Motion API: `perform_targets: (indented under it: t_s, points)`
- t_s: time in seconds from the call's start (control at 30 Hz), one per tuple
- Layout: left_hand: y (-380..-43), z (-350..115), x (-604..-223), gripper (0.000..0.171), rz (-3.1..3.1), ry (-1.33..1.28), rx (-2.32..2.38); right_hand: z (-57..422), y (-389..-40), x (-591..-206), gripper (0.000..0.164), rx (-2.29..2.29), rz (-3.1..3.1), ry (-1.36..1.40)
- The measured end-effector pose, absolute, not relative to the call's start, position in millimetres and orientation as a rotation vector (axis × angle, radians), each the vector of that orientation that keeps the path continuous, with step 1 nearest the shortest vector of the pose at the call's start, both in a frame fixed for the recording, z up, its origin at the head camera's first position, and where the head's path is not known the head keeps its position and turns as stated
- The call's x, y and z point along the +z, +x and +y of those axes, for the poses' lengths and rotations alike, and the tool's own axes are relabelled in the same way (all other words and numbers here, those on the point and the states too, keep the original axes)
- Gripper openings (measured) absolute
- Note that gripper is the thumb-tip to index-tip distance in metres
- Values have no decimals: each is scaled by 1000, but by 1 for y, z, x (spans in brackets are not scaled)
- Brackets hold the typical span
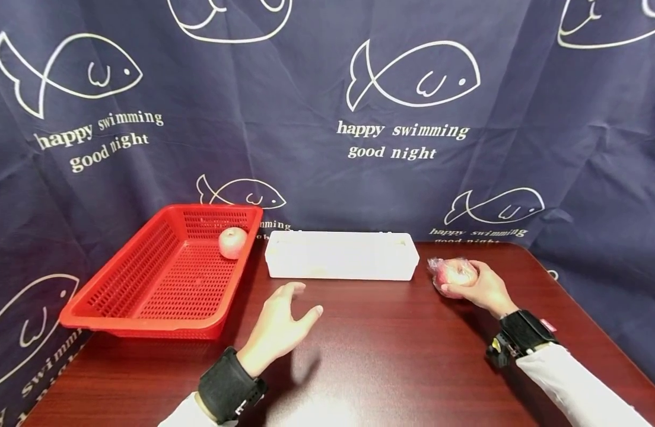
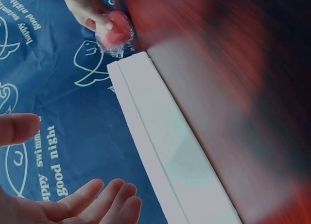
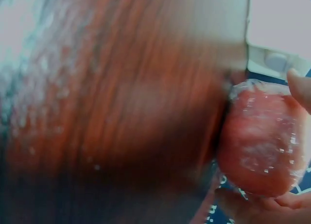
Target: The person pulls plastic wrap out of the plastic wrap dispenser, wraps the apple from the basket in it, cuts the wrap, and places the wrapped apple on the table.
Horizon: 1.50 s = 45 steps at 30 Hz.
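In the head view, my right hand (image 1: 487, 290) grips an apple (image 1: 455, 274) in clear plastic wrap, at the right of the table. The right wrist view shows the wrapped apple (image 3: 262, 139) up close, with thumb and fingers on either side of it. My left hand (image 1: 278, 326) is over the table left of centre, holding nothing, with thumb and fingers spread apart. A second apple (image 1: 232, 243) lies in the red plastic basket (image 1: 146, 324), against its right wall near the back. Between the basket and the wrapped apple stands a long white box (image 1: 340, 256).
The dark reddish wooden table (image 1: 370, 344) carries everything. Behind it hangs a navy cloth (image 1: 306, 118) printed with white fish and lettering. The basket takes up the table's left side, and the white box runs along the back edge.
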<state>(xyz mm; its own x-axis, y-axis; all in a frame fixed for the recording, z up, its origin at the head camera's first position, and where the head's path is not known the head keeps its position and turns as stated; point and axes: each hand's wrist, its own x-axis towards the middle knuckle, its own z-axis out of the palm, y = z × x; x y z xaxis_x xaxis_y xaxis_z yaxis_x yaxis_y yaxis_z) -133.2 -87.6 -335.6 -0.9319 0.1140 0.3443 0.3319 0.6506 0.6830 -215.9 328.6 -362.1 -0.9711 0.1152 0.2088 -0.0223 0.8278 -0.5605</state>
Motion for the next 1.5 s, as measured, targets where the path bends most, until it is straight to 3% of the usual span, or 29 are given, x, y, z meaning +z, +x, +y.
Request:
perform_targets:
  t_s: [0.2, 0.63, 0.9, 1.2, 1.5]
  points:
    - [-134, -91, -336, 52, -2635, -333, -1134, 318, -205, -353, 105, 803, -2721, -28]
    - [-135, -103, -328, 56, -2660, -304, -1072, 249, -181, -343, 87, 754, -2473, 273]
    - [-142, -118, -316, 62, -2658, -328, -953, 211, -167, -349, 89, 720, -2482, 508]
    - [-177, -117, -285, 68, -2706, -427, -806, 201, -187, -321, 90, 729, -2481, 588]
    - [-212, -101, -258, 67, -2852, -632, -598, 208, -215, -303, 79, 645, -2469, 627]
